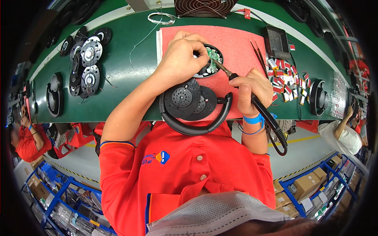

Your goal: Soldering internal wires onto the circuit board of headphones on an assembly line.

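A soldering iron (264, 111) is gripped in my right hand (254, 88), its tip touching or just above a green circuit board (214, 57). That board sits in an open black headphone ear cup (204, 74). Over the cup's left side, the fingers of my left hand (183, 55) are pinched together at the board; whatever they hold is too small to make out. Closer to me lies a black headphone headband (189, 129), with round black speaker plates (182, 98) beside its curve. Everything here rests on a pink foam mat (232, 37).
Several loose speaker plates (90, 53) lie at left, near another headphone (55, 94). Tweezers (258, 55) and many small silver-and-red battery packs (285, 78) lie at right, below a black tray (277, 41). A wire coil (161, 18) and a fan grille (204, 8) are at the back.
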Motion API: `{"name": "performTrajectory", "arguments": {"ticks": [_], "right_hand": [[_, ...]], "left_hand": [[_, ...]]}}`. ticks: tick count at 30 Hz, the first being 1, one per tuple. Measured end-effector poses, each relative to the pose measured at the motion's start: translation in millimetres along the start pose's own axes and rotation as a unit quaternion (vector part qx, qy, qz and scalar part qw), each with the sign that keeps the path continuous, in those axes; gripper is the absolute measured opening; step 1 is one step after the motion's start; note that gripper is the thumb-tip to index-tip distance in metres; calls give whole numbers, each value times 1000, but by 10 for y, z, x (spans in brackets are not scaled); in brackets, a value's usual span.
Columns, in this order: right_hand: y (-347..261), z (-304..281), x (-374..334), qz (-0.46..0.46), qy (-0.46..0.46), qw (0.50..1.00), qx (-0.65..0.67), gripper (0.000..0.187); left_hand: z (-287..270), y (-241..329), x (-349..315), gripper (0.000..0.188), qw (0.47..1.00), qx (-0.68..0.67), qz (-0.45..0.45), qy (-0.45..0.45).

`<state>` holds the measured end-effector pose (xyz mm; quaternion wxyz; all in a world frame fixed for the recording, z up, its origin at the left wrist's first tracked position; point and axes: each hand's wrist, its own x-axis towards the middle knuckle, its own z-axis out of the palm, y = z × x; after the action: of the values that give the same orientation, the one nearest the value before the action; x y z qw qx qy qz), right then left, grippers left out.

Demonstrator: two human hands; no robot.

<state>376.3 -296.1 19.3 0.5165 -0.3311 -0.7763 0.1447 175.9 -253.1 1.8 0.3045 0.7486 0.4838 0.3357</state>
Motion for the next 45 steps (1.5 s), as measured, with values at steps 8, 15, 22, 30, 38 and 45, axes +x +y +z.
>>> {"name": "performTrajectory", "arguments": {"ticks": [8,15,22,30,38,45], "right_hand": [[-20,-10,-12,6,18,1000,2,35],[-2,-67,-4,-5,-3,1000,9,12],[6,-56,-9,-8,-6,1000,11,13],[14,-27,-14,-5,-1,1000,16,14],[14,-16,-13,-5,4,1000,16,15],[11,-38,-11,-8,-4,1000,12,14]], "left_hand": [[-16,0,-2,8,1000,5,-2,-17],[-19,-13,7,9,1000,-6,-14,-17],[-8,-18,5,9,1000,-9,-10,-10],[9,-23,-1,10,1000,-11,-5,2],[6,-11,2,10,1000,-10,-3,8],[15,-19,0,10,1000,-10,-4,10]]}}
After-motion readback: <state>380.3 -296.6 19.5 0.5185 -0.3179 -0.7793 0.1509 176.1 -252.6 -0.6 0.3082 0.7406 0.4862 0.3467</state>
